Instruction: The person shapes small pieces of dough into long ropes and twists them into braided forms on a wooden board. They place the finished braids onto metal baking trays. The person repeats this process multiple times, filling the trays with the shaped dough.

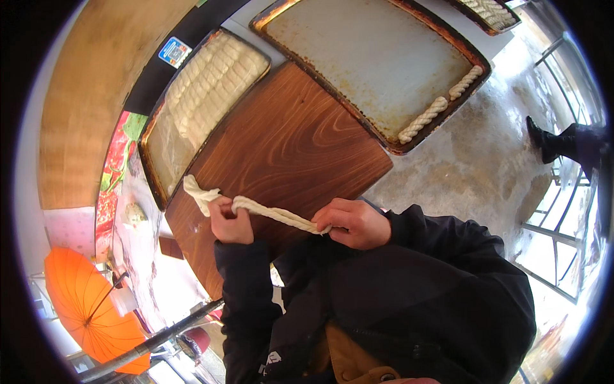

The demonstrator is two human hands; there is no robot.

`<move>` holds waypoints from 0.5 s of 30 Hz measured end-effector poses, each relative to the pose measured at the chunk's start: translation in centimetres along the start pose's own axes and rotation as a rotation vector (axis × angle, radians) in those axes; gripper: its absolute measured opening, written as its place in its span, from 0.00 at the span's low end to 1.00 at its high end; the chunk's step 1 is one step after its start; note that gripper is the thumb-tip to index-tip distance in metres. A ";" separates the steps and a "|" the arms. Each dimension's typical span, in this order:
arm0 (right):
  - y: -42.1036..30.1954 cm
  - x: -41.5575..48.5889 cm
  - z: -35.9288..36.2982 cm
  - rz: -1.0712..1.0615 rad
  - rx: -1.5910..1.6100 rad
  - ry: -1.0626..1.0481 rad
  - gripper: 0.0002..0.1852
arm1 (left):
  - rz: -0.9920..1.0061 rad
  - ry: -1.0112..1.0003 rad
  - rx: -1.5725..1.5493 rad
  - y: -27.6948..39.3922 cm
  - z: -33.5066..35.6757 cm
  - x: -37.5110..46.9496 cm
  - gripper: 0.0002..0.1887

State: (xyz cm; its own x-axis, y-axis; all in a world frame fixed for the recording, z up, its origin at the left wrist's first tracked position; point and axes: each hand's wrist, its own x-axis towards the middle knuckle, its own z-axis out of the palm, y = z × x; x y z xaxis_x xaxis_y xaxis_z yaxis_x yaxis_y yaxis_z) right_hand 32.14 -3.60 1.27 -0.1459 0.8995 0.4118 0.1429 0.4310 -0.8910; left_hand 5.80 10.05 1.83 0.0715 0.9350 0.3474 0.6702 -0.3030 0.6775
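A pale, rope-like strip of dough (280,214) stretches between my two hands, just above a brown wooden board (288,129). My left hand (231,223) pinches it between thumb and fingers. Beyond those fingers a thicker, loosely twisted dough end (199,193) sticks out to the upper left; whether it is one piece with the strip is hidden by the hand. At the strip's other end, my right hand (352,223) grips the tip with its fingers curled. Between the hands the strip shows a twist of two strands.
A large, browned metal baking tray (369,48) holds two twisted dough pieces (424,120) along its right side. Plastic film covers rows of dough twists (216,86) in a tray at left. Another tray (494,14) sits top right. A person's boot (547,141) and an orange umbrella (91,307) appear farther off.
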 end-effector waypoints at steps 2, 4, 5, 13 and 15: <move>-0.6 1.0 -1.2 -0.006 -0.056 0.056 0.14 | -0.162 -0.126 -0.166 0.4 -0.1 -0.8 0.12; -0.5 2.0 -3.5 -0.027 -0.183 0.101 0.14 | -0.058 -0.155 -0.183 1.5 0.2 -1.9 0.11; -0.1 2.5 -5.0 -0.041 -0.261 0.161 0.15 | -0.052 -0.183 -0.189 2.3 0.6 -2.5 0.10; 2.5 2.5 -10.7 0.333 -0.207 0.528 0.14 | -0.085 -0.360 -0.631 7.9 2.7 -4.7 0.12; 2.2 2.4 -10.4 0.382 -0.091 0.529 0.13 | -0.317 -0.363 -0.864 8.2 2.4 -4.2 0.13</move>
State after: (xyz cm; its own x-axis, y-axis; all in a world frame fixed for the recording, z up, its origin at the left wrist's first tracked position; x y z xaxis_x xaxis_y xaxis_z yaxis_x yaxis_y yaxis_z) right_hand 42.30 0.29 2.30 0.4293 0.8939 0.1291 0.1747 0.0580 -0.9829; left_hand 12.77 4.08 4.33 0.3004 0.9523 -0.0540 -0.0613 0.0758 0.9952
